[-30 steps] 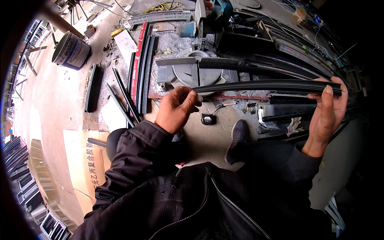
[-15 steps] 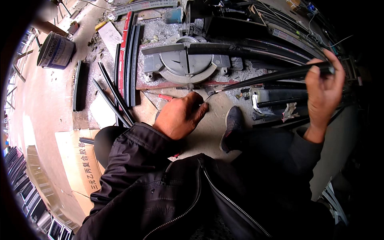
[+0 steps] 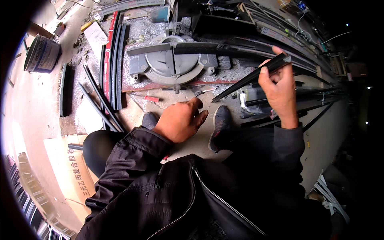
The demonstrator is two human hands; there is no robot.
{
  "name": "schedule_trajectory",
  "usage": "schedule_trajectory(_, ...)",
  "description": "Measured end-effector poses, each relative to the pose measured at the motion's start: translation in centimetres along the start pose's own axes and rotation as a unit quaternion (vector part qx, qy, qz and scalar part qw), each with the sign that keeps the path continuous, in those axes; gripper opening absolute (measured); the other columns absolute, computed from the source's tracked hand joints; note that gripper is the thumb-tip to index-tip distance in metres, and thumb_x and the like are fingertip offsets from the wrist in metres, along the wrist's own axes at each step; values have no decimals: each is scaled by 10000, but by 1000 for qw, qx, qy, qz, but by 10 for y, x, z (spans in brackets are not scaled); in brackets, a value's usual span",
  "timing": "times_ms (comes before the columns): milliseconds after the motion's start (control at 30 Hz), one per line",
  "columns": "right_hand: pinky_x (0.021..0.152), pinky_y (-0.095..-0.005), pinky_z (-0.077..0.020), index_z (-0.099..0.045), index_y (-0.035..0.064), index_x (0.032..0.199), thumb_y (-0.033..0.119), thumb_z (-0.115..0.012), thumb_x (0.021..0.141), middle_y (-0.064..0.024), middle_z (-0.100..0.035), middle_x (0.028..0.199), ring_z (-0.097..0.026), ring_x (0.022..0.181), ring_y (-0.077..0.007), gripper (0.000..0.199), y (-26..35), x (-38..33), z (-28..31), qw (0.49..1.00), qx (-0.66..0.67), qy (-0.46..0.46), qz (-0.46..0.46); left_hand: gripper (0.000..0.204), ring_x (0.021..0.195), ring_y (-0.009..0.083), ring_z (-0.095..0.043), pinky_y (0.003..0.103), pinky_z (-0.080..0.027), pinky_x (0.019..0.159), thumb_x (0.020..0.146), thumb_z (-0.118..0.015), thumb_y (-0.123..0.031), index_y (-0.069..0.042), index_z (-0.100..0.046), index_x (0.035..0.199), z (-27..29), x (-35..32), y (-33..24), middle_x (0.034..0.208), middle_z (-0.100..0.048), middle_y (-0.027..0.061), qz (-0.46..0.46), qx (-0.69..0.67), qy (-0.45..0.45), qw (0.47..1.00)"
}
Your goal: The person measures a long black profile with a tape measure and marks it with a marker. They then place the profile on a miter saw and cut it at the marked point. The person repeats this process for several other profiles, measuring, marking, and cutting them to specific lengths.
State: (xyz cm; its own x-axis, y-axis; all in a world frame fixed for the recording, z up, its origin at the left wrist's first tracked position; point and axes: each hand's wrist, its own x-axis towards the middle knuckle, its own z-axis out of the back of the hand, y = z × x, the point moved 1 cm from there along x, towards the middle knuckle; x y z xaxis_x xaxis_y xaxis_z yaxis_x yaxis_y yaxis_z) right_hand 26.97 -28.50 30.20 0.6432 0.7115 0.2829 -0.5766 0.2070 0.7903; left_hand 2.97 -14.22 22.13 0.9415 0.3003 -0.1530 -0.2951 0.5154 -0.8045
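Note:
My right hand is closed around the upper end of a long black profile strip. The strip slants down to the left, and its cut end by my hand looks hollow. Its lower end hangs close to my left hand, without touching it. That left hand has loosely curled fingers and a thumb standing apart; I see nothing between them, though some fingers are hidden. Just beyond its fingertips a thin metal tool appears on the floor.
A mitre saw stands in front, with another black strip across it. Red and black profiles lie to its left, near a bucket. Cardboard lies at lower left. My shoe is between the hands.
My right hand has moved left and inward, tilting the strip more steeply. Its lower end has come down nearer my left hand. The whole view has shifted slightly.

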Motion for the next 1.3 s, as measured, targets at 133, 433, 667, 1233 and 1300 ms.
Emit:
schedule_trajectory(133,776,-287,-563,-435,12,1463,50,-683,911,-35,-673,1003,-660,844,-107,605,6,2,2,999,-29,26,4,347,874,442,-694,512,-549,777,1009,-598,-341,-2,-602,1088,-14,11,-1,896,-729,217,-15,-26,-2,1000)
schedule_trajectory(433,800,-418,-541,-443,43,1418,111,-690,854,-137,-670,901,-699,819,-329,620,47,23,32,960,-258,75,81,408,888,425,-705,489,-551,779,1015,-612,-372,4,-616,1173,-33,41,-17,953,-719,248,-32,-103,-28,994)
schedule_trajectory(667,747,-440,-514,-484,48,1440,88,-638,835,-186,-606,815,-656,767,-379,625,110,54,68,897,-413,103,118,429,939,463,-679,512,-542,810,1012,-610,-386,11,-598,1176,-29,46,-33,972,-715,263,-32,-117,20,992)
schedule_trajectory(1233,470,-245,-414,-559,-16,1275,259,-565,1004,13,-545,767,-507,584,-53,386,51,53,-14,929,-122,288,-199,657,854,165,-635,324,-530,746,1001,-633,-553,48,-556,1256,-79,35,-64,917,-682,107,-70,-545,103,829)
schedule_trajectory(1300,412,-242,-406,-571,1,1248,300,-565,1012,4,-571,766,-514,523,-62,381,28,51,-30,930,-64,279,-229,615,812,144,-628,298,-512,685,1021,-601,-547,34,-564,1219,-82,36,-66,895,-675,89,-19,-559,158,813)
